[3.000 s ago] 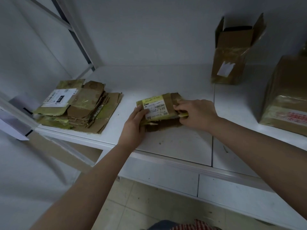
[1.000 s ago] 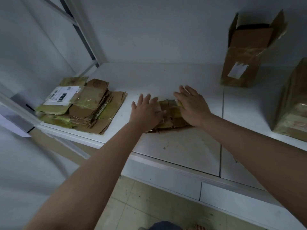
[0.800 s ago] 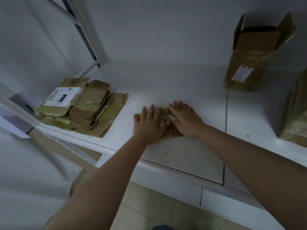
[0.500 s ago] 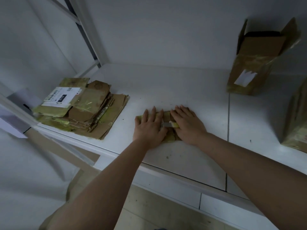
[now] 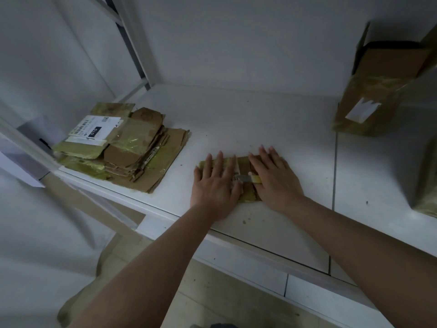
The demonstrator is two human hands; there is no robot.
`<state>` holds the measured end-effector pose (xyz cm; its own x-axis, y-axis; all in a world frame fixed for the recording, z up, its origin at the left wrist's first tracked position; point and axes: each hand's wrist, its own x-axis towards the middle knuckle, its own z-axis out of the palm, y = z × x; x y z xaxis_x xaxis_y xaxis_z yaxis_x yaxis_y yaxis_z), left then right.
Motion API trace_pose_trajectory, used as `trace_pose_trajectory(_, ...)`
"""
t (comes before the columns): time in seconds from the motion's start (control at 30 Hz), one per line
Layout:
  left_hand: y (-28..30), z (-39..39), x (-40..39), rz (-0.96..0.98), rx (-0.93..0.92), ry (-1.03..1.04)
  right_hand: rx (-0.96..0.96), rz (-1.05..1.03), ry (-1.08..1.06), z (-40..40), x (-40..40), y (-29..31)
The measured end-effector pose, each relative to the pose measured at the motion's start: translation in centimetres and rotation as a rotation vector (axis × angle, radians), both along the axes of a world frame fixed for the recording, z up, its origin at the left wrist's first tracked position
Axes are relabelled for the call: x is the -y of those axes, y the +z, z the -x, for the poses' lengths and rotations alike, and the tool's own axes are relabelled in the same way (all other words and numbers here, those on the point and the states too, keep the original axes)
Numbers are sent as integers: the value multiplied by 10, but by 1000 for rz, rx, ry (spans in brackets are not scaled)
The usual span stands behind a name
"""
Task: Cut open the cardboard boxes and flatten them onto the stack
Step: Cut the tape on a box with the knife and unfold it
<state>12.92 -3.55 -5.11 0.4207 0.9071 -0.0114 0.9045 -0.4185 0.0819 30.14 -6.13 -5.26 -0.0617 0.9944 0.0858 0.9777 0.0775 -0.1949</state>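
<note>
A small flattened cardboard box [image 5: 243, 163] with yellow-green tape lies on the white shelf [image 5: 236, 114]. My left hand [image 5: 215, 183] presses flat on its left part with straight fingers. My right hand [image 5: 276, 183] presses flat on its right part. A yellow and grey cutter [image 5: 248, 178] sticks out from under the thumb side of my right hand, lying on the box between the hands. The stack of flattened boxes [image 5: 123, 150] lies to the left near the shelf's front edge, apart from both hands.
An upright opened box [image 5: 378, 91] with a white label stands at the back right. Another taped box [image 5: 428, 185] sits at the right edge. A white shelf post [image 5: 132, 39] rises behind the stack. Floor shows below the shelf's front edge.
Three seconds ago both hands held the box up at its ends. They then laid it down and pressed it flat; since half a second ago both hands stay flat on it.
</note>
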Motion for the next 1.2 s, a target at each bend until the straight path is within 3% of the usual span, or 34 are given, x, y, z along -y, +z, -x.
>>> trace_pose_trajectory(0.37,5,2,-4,134,7,7,4,124,12,1,-6,6)
trace_pose_trajectory(0.43,11,2,-6,181,17,-1,-69,247,15,-2,-11,15)
trace_pose_trajectory(0.5,19,4,-5,192,35,-11,-293,334,3,-6,-14,30)
trace_pose_trajectory(0.6,28,7,2,20,136,14,-531,151,-102,-18,-10,43)
trace_pose_trajectory(0.7,35,10,10,-104,278,148,-438,-81,-291,-25,5,47)
trace_pose_trajectory(0.9,39,20,23,19,409,481,-312,58,-463,-8,18,41)
trace_pose_trajectory(1.03,39,22,23,132,562,512,-348,42,-496,12,13,40)
trace_pose_trajectory(1.2,55,36,8,13,687,432,-512,-131,-524,33,1,49)
